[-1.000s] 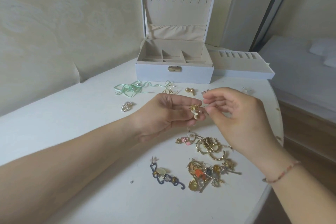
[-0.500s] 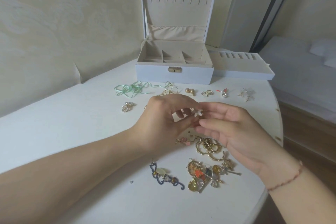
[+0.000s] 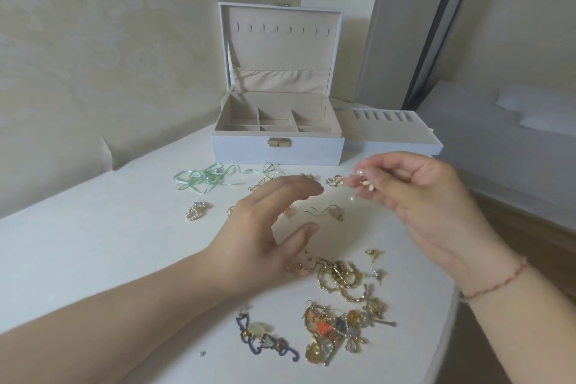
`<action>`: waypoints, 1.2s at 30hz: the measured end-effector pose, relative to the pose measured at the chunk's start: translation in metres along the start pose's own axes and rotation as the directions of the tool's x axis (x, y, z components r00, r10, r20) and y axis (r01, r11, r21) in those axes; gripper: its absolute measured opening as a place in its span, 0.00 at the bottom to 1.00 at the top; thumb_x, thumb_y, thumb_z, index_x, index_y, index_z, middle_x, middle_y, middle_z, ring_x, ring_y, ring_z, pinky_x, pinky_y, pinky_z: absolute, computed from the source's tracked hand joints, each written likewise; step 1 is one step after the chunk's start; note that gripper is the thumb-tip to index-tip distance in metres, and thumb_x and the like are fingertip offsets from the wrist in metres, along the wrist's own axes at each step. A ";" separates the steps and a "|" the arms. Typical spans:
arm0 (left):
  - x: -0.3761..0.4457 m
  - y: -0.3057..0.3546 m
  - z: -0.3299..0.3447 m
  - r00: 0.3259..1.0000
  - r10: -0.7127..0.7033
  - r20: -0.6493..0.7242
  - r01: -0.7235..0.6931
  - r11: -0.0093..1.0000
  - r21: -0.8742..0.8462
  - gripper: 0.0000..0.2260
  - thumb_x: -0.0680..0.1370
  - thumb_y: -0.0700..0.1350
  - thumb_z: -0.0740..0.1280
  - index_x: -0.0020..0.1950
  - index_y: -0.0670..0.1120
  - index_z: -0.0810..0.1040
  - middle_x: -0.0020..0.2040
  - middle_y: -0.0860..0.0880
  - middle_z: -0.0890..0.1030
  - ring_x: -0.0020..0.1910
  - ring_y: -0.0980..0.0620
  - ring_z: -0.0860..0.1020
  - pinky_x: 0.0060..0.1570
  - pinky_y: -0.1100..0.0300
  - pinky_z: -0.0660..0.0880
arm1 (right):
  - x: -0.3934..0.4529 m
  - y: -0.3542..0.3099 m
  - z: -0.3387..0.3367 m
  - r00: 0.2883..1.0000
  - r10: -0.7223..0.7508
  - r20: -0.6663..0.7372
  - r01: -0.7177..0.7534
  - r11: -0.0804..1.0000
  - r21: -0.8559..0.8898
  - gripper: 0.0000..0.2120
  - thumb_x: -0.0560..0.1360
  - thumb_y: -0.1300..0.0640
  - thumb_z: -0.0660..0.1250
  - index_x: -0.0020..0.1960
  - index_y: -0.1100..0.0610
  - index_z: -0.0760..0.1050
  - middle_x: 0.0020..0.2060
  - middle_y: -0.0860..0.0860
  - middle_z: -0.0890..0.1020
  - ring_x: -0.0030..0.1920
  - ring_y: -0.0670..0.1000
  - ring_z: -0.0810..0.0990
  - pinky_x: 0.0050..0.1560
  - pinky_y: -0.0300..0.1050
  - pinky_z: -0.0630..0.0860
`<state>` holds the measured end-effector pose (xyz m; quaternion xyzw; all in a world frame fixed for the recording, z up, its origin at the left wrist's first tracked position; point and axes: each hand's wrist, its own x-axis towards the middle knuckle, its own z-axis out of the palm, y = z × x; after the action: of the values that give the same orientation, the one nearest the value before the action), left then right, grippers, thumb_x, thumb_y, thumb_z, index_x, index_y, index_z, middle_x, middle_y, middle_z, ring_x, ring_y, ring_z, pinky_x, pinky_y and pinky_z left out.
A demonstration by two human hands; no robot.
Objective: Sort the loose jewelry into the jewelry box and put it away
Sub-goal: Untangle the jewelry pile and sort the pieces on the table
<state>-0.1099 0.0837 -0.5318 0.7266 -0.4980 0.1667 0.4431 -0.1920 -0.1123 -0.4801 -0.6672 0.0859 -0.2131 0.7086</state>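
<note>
white worktop [image 3: 93, 246] fills the lower frame, and the jewelry box [image 3: 277, 146] sits open at upper centre, its tray [image 3: 392, 137] just to its right. left hand [image 3: 265, 227] hovers mid-frame, fingers spread and relaxed, holding nothing. right hand [image 3: 420, 196] at centre right pinches a pearl earring [image 3: 363, 182]. loose jewelry pile [image 3: 339, 305] lies at lower centre, green ribbon [image 3: 202, 179] at left of centre.

Jewelry box [image 3: 277, 151] behind jewelry pile [image 3: 339, 305]; tray [image 3: 396, 142] right of box.
</note>
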 end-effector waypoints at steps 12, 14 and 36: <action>0.002 -0.014 0.008 0.987 -0.065 0.149 0.057 0.996 0.062 0.10 0.74 0.45 0.64 0.53 0.51 0.82 0.52 0.61 0.80 0.56 0.57 0.77 0.56 0.58 0.74 | 0.032 0.030 -0.039 0.999 0.049 -0.012 -0.050 0.945 -0.323 0.05 0.76 0.69 0.67 0.46 0.61 0.79 0.44 0.62 0.83 0.36 0.49 0.83 0.35 0.37 0.77; 0.002 -0.015 0.008 0.986 -0.072 0.153 0.063 0.996 0.060 0.11 0.74 0.43 0.63 0.53 0.50 0.82 0.52 0.61 0.79 0.55 0.57 0.77 0.56 0.58 0.73 | 0.034 0.039 -0.039 1.000 0.014 0.020 -0.004 0.908 -0.419 0.10 0.75 0.69 0.67 0.42 0.55 0.79 0.42 0.59 0.83 0.36 0.48 0.82 0.34 0.38 0.76; 0.008 -0.010 -0.001 0.888 0.078 0.453 -0.046 0.996 -0.080 0.05 0.70 0.44 0.75 0.45 0.50 0.84 0.49 0.58 0.81 0.53 0.56 0.76 0.55 0.59 0.71 | -0.019 0.012 -0.031 0.862 -0.035 0.505 0.461 0.469 -0.754 0.06 0.69 0.43 0.72 0.39 0.45 0.80 0.41 0.40 0.76 0.50 0.42 0.74 0.50 0.35 0.68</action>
<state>-0.0975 0.0815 -0.5307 0.7138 -0.6163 -0.0111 0.3325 -0.2196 -0.1319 -0.4982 -0.9616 -0.0762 -0.0964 0.2453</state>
